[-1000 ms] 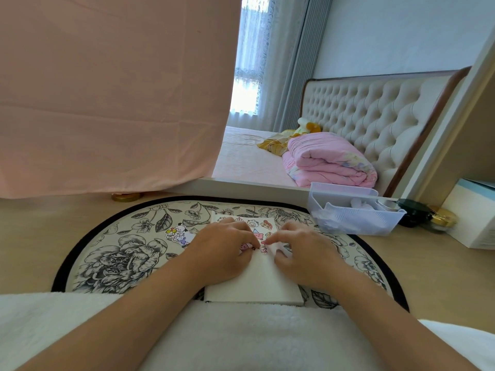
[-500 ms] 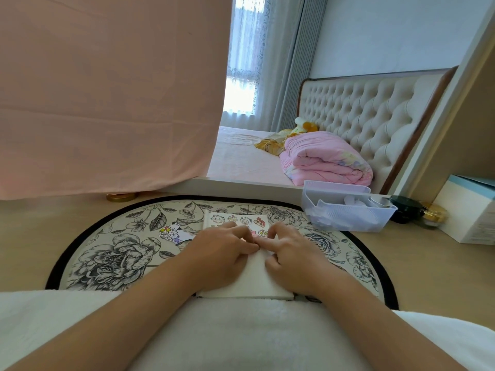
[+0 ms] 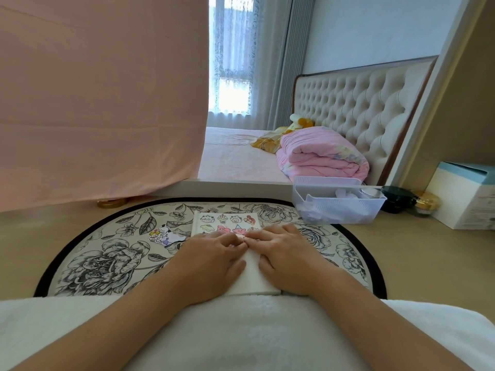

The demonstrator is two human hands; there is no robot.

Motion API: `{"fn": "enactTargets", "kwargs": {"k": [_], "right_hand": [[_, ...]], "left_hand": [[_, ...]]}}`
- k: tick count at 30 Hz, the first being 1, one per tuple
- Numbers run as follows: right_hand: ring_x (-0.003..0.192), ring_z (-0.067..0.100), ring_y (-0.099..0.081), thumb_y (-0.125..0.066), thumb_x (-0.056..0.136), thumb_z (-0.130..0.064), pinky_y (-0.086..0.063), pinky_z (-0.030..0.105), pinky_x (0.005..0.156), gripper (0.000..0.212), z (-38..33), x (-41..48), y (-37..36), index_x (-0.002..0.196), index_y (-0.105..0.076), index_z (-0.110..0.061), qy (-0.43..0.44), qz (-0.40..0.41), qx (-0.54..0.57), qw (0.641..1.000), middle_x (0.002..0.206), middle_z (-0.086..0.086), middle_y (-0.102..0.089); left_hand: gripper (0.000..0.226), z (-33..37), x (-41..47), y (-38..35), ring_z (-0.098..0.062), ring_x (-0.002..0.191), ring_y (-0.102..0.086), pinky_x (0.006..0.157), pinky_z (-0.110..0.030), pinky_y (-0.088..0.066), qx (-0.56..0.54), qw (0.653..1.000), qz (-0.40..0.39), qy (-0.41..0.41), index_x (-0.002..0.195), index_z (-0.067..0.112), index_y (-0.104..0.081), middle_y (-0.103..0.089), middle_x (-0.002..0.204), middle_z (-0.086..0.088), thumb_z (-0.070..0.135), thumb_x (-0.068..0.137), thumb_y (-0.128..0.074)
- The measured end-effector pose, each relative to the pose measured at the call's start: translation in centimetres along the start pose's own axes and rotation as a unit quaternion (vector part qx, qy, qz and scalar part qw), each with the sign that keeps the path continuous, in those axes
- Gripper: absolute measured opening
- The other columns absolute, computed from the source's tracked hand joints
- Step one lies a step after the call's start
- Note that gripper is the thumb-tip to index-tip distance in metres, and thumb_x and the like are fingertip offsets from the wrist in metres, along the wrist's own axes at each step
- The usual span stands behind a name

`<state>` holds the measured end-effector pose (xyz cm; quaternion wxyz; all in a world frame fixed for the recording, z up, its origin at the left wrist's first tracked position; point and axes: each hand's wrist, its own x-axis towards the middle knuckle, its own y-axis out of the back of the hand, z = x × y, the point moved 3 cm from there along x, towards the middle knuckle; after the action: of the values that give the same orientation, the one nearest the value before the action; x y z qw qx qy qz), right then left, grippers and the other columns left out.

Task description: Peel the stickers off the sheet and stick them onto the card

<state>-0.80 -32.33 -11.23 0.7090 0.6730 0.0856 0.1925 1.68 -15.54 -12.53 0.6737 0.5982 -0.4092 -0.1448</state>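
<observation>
A white card [image 3: 250, 277] lies lengthwise on the floral mat, with several cartoon stickers [image 3: 230, 223] in rows on its far end. A small piece of sticker sheet [image 3: 166, 235] with a cartoon dog lies on the mat left of the card. Both hands rest on the card and hide its middle. My left hand [image 3: 211, 261] has its thumb and forefinger pinched at a small pink sticker by the lower sticker row. My right hand [image 3: 284, 255] lies flat, fingers spread, and its forefinger tip touches the same spot.
The round floral mat [image 3: 107, 263] with a black rim sits on a wooden surface. A clear plastic bin [image 3: 334, 207] stands at the back right, with dark and gold-lidded jars [image 3: 426, 202] and a white box [image 3: 466, 196] beyond. A white towel [image 3: 241, 330] covers my lap.
The fingertips of both hands have closed together and pressed down on the card. The hands sit slightly lower on it, so more of the sticker rows shows.
</observation>
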Motion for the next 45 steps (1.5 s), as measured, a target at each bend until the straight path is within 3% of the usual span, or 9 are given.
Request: {"fn": "enactTargets", "kwargs": {"k": [4, 7, 11, 16, 19, 25, 29, 39, 45], "right_hand": [[0.143, 0.015, -0.027, -0.003, 0.075, -0.049, -0.019, 0.042, 0.115, 0.086, 0.0, 0.6, -0.3, 0.152, -0.037, -0.033, -0.024, -0.037, 0.019, 0.999, 0.157, -0.014, -0.034], [0.145, 0.018, -0.026, -0.018, 0.082, -0.047, -0.020, 0.045, 0.114, 0.073, 0.1, 0.9, -0.3, 0.153, -0.034, -0.036, -0.046, -0.055, 0.042, 0.997, 0.159, -0.010, -0.029], [0.141, 0.019, -0.035, -0.032, 0.090, -0.042, -0.028, 0.047, 0.112, 0.059, 0.3, 0.6, 0.0, 0.148, -0.042, -0.035, -0.053, -0.053, 0.057, 0.996, 0.157, -0.009, -0.035], [0.134, 0.014, -0.046, -0.045, 0.094, -0.036, -0.031, 0.044, 0.112, 0.048, 0.6, 0.0, 0.5, 0.141, -0.053, -0.034, -0.062, -0.037, 0.091, 0.993, 0.152, -0.014, -0.044], [0.134, 0.014, -0.046, -0.045, 0.094, -0.036, -0.032, 0.044, 0.113, 0.050, 0.6, 0.0, 0.4, 0.144, -0.051, -0.034, -0.068, -0.034, 0.097, 0.992, 0.152, -0.014, -0.044], [0.133, 0.018, -0.041, -0.041, 0.095, -0.038, -0.033, 0.045, 0.111, 0.053, 0.6, 0.6, -0.1, 0.148, -0.042, -0.033, -0.076, -0.040, 0.082, 0.993, 0.149, -0.010, -0.042], [0.136, 0.020, -0.033, -0.037, 0.097, -0.038, -0.031, 0.047, 0.110, 0.057, 0.2, 1.1, -0.2, 0.155, -0.032, -0.037, -0.077, -0.069, 0.057, 0.993, 0.150, -0.007, -0.035], [0.129, 0.018, -0.048, -0.039, 0.093, -0.041, -0.030, 0.048, 0.106, 0.044, 0.0, -0.1, 0.1, 0.133, -0.053, -0.028, -0.071, -0.017, 0.023, 0.997, 0.143, -0.007, -0.050], [0.140, 0.018, -0.038, -0.036, 0.098, -0.040, -0.025, 0.053, 0.112, 0.048, -0.1, -1.2, 0.3, 0.145, -0.038, -0.049, -0.050, -0.035, 0.044, 0.997, 0.155, -0.007, -0.039]], "left_hand": [[0.054, -0.4, 0.1, 0.1, -0.007, 0.107, -0.059, 0.085, -0.029, -0.045, -0.037, 0.999, -0.028, 0.016, 0.131, 0.044, -0.060, -0.060, 0.121, 0.021, 0.057, 0.091, -0.025], [0.060, -0.4, 0.2, 0.1, -0.006, 0.112, -0.055, 0.090, -0.027, -0.040, -0.044, 0.997, -0.052, 0.024, 0.135, 0.047, -0.054, -0.055, 0.125, 0.022, 0.060, 0.089, -0.018], [0.063, 0.2, 0.1, 0.3, -0.009, 0.113, -0.054, 0.091, -0.028, -0.039, 0.001, 0.998, -0.053, 0.026, 0.140, 0.042, -0.047, -0.054, 0.123, 0.017, 0.057, 0.089, -0.012], [0.063, 0.4, 0.2, 0.2, -0.010, 0.115, -0.059, 0.090, -0.030, -0.047, -0.002, 0.998, -0.037, 0.045, 0.135, 0.032, -0.059, -0.060, 0.128, 0.017, 0.053, 0.090, -0.021], [0.073, 0.3, 0.5, -0.1, -0.012, 0.129, -0.048, 0.103, -0.034, -0.042, 0.007, 0.997, -0.059, 0.050, 0.140, 0.028, -0.055, -0.054, 0.141, 0.012, 0.056, 0.087, -0.014], [0.083, 0.3, 0.8, -0.4, -0.014, 0.139, -0.031, 0.111, -0.034, -0.030, 0.027, 0.994, -0.089, 0.063, 0.151, 0.029, -0.037, -0.040, 0.149, 0.011, 0.063, 0.083, -0.004], [0.084, 0.2, 0.7, 0.2, -0.012, 0.133, -0.040, 0.107, -0.030, -0.036, 0.018, 0.995, -0.075, 0.063, 0.147, 0.026, -0.047, -0.049, 0.144, 0.012, 0.062, 0.082, -0.008], [0.086, 0.4, 0.6, 0.4, -0.008, 0.137, -0.038, 0.108, -0.030, -0.036, 0.018, 0.994, -0.077, 0.070, 0.145, 0.031, -0.047, -0.045, 0.149, 0.017, 0.064, 0.078, -0.004], [0.081, -0.1, 0.5, 0.2, -0.008, 0.136, -0.039, 0.107, -0.031, -0.035, 0.003, 0.995, -0.066, 0.076, 0.145, 0.034, -0.047, -0.047, 0.146, 0.020, 0.066, 0.081, -0.009]]}}
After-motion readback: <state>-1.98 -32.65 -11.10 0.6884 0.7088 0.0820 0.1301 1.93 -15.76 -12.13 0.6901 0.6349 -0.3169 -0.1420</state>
